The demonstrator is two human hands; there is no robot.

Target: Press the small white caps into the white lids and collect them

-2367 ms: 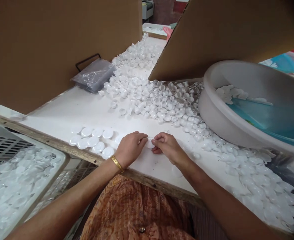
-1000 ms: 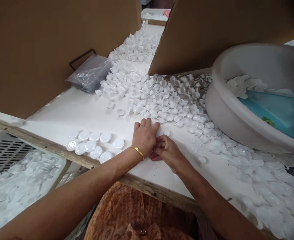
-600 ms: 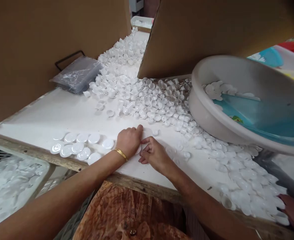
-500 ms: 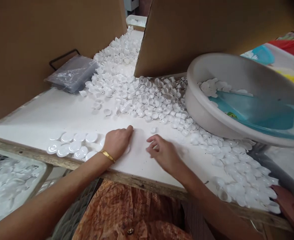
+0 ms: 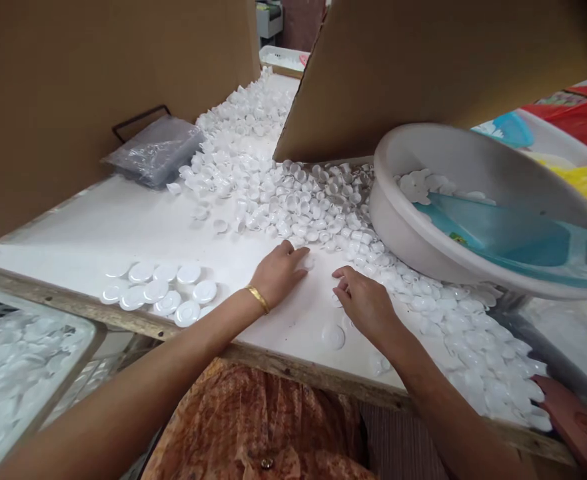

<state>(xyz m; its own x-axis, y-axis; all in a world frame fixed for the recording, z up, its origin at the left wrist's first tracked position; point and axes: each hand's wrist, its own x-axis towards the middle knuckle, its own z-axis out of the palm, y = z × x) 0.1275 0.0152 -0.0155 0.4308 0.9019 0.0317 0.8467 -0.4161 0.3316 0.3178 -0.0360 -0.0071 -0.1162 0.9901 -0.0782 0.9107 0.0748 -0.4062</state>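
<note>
Near table [image 5: 123,227] edge: loose flat disc [image 5: 333,337] lies just left of right wrist, untouched. Right hand [image 5: 366,303] has drifted right, toward spread of flat discs [image 5: 453,320] - fingers curled down on tabletop; whether they pinch one, cannot tell. Left hand [image 5: 278,273] has left cluster of round caps [image 5: 158,297] and stretched forward, fingers flat, holding nothing, tips at small cup [image 5: 307,262] on near fringe of cup heap [image 5: 293,200]. Hands apart now - together a moment ago. Beyond, right of heap: basin [image 5: 413,227].
</note>
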